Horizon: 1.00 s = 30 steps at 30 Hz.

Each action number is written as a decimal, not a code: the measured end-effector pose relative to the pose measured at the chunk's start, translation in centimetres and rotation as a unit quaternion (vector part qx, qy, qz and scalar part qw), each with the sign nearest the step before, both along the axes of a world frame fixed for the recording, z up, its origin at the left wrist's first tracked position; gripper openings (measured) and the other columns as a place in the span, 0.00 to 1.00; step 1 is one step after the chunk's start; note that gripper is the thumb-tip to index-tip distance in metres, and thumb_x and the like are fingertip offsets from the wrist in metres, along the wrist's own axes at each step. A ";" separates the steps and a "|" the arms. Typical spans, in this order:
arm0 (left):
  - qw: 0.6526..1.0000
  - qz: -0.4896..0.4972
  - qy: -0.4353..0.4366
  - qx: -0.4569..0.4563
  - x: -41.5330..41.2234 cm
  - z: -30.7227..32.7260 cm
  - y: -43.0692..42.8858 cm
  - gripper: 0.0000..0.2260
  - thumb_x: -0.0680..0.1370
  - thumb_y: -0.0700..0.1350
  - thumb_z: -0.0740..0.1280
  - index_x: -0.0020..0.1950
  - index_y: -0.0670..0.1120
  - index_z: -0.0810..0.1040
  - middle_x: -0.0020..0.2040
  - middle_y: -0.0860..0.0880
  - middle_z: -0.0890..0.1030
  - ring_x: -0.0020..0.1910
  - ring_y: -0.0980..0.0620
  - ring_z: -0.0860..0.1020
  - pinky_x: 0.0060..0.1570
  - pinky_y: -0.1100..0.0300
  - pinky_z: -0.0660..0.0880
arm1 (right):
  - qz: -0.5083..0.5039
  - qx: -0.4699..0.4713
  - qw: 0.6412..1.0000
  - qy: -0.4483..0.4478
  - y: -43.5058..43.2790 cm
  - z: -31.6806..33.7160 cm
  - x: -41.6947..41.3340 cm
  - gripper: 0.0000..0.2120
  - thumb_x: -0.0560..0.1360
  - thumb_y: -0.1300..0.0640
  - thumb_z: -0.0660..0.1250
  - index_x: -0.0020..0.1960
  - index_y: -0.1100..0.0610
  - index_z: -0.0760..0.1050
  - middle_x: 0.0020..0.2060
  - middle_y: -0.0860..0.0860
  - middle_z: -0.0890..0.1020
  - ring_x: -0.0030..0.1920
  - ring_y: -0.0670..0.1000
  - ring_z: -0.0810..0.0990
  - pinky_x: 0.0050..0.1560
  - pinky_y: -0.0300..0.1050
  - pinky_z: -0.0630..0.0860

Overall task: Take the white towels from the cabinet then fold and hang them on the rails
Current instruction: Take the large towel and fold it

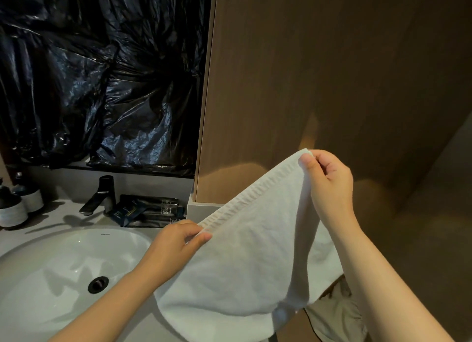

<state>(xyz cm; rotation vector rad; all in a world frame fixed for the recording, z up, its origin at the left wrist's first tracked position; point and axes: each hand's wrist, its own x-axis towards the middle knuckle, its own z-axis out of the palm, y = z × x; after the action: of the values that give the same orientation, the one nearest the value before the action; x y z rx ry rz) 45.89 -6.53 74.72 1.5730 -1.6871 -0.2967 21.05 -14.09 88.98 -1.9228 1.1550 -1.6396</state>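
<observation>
Between both hands (178,242) (pinching its hem) hangs towel (242,265).

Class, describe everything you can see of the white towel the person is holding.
The white terry-cloth towel is soft-looking, plain and lightly creased, with a ribbed band along its top hem. It is held up slanted before a brown wood-grain panel: the left hand pinches the hem's lower end, the right hand pinches the higher corner. The rest hangs in loose folds, its lower part seemingly draped over the right rim of the white oval sink.
</observation>
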 end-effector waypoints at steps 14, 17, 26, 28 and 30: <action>0.996 0.074 -0.051 -0.028 0.8 1.3 -0.6 0.16 0.80 0.54 0.61 0.36 0.47 0.75 0.34 0.51 0.74 0.35 0.54 0.74 0.36 0.59 0.70 | -0.088 -0.003 0.996 -0.029 -2.1 0.3 -1.8 0.09 0.81 0.52 0.60 0.44 0.47 0.76 0.38 0.40 0.78 0.43 0.36 0.77 0.41 0.26 0.70; 0.994 0.079 -0.059 -0.041 1.4 2.0 -1.0 0.18 0.78 0.55 0.64 0.32 0.46 0.76 0.32 0.50 0.75 0.34 0.52 0.73 0.35 0.58 0.69 | -0.106 0.008 0.993 -0.046 -2.9 -0.6 -2.4 0.10 0.81 0.51 0.60 0.46 0.53 0.78 0.38 0.43 0.78 0.43 0.43 0.77 0.42 0.30 0.70; 0.992 0.036 -0.081 0.092 2.9 -5.5 -1.3 0.14 0.75 0.56 0.69 0.41 0.46 0.79 0.38 0.51 0.77 0.38 0.56 0.74 0.36 0.65 0.67 | -0.103 0.064 0.992 -0.016 -3.5 -4.7 -1.7 0.11 0.81 0.52 0.61 0.45 0.56 0.78 0.39 0.47 0.79 0.42 0.47 0.77 0.44 0.35 0.73; 0.987 0.048 -0.107 0.112 3.1 -7.3 -1.3 0.15 0.77 0.56 0.67 0.42 0.45 0.79 0.39 0.51 0.76 0.38 0.55 0.74 0.35 0.64 0.65 | -0.110 0.073 0.991 -0.015 -3.7 -5.9 -1.8 0.11 0.81 0.52 0.61 0.45 0.56 0.78 0.39 0.47 0.79 0.43 0.47 0.77 0.45 0.37 0.74; 0.980 0.057 -0.134 0.132 3.6 -8.6 -1.2 0.16 0.77 0.57 0.65 0.42 0.45 0.79 0.39 0.51 0.76 0.38 0.54 0.75 0.34 0.65 0.64 | -0.122 0.077 0.989 -0.016 -3.9 -6.5 -2.2 0.12 0.81 0.52 0.61 0.47 0.57 0.78 0.41 0.48 0.80 0.44 0.47 0.78 0.48 0.39 0.75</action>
<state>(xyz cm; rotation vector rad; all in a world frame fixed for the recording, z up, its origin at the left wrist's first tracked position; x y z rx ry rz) 49.47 -7.74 66.09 1.9722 -1.8082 -0.2675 18.87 -18.03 82.43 -1.7079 1.5064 -1.6391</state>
